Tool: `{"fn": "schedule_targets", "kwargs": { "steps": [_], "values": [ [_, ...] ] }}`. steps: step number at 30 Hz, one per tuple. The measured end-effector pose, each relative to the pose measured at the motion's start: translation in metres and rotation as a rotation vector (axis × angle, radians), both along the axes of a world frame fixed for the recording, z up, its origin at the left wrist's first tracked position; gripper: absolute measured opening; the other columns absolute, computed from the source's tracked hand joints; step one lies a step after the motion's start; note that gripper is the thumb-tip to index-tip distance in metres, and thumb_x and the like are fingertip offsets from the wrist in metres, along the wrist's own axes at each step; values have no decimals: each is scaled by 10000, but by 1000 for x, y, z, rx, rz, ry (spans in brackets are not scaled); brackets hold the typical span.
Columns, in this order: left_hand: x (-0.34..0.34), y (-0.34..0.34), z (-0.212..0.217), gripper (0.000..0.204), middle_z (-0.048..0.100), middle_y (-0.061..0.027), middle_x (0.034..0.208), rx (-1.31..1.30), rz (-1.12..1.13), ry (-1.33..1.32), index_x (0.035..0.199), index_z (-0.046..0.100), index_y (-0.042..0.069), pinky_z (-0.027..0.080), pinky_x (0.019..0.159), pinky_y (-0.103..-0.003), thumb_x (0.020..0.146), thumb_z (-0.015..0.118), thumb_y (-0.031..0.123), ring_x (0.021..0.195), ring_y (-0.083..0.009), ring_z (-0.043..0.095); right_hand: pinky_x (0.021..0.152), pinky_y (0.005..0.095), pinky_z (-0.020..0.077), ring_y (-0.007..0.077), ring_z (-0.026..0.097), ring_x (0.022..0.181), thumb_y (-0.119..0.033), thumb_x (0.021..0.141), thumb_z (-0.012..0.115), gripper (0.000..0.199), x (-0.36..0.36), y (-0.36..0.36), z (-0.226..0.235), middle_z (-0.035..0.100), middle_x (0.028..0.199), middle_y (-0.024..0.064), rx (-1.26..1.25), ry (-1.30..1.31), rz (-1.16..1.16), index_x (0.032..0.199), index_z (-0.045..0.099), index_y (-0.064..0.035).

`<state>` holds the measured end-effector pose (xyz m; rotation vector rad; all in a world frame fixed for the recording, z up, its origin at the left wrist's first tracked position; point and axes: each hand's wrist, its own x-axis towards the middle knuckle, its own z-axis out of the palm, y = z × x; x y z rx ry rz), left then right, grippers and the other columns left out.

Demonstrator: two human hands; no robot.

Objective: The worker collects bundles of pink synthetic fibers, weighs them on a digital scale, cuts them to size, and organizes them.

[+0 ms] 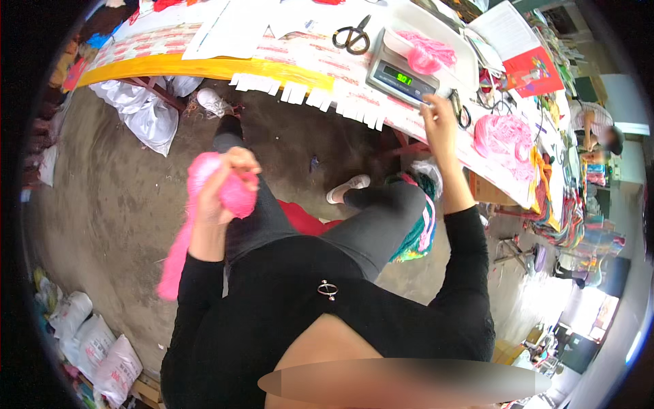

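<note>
My left hand (225,187) is closed round a bundle of bright pink yarn (198,178). A long pink tail of it hangs down beside my left forearm, and the hand is somewhat blurred. My right hand (440,126) is raised at the table's front edge, its fingers loosely bent and apart, with nothing visible in them. Just beyond its fingertips stands a digital scale (409,83) with a lit green display. In the scale's white tray (465,71) lies a skein of pink yarn (426,52). Black-handled scissors (462,111) lie right beside my right hand.
Another pair of scissors (352,38) lies left of the scale. A larger heap of pink yarn (505,143) sits at the table's right end. Paper strips (306,95) hang off the front edge. White sacks (99,351) stand at lower left. A person (595,126) sits at far right.
</note>
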<state>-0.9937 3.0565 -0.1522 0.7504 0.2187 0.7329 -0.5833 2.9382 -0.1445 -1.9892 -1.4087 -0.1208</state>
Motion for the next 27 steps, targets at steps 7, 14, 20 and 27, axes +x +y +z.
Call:
{"fn": "schedule_targets", "kwargs": {
  "steps": [7, 14, 20, 27],
  "values": [
    [57, -29, 0, 284, 550, -128, 935, 188, -150, 23, 883, 602, -15, 441, 809, -319, 891, 492, 248, 925, -213, 543, 447, 179, 388, 97, 588, 627, -280, 857, 589, 279, -41, -23, -90, 607, 872, 37, -109, 1504, -237, 1005, 582, -43],
    [62, -37, 9, 242, 557, -93, 867, 185, -207, 81, 853, 594, -17, 437, 657, -248, 887, 518, 211, 726, -140, 556, 367, 190, 263, 89, 408, 474, -134, 817, 612, 100, -35, 10, -103, 427, 609, -27, 112, 1887, -302, 803, 517, -107],
    [64, -46, 1, 233, 559, -64, 780, 91, -216, 105, 867, 599, -13, 408, 571, -225, 895, 509, 200, 611, -110, 518, 391, 186, 239, 61, 351, 471, -99, 819, 584, 64, -49, -3, -82, 391, 586, -42, 179, 1821, -193, 810, 521, -108],
    [90, -53, -11, 362, 539, -1, 819, -408, -338, 180, 1174, 492, -16, 344, 475, -194, 913, 487, 235, 531, -48, 435, 987, 344, 291, 235, 369, 1213, -299, 899, 493, 446, -164, -30, -38, 387, 1309, 129, 137, 857, 392, 1268, 449, -50]
  ]
}}
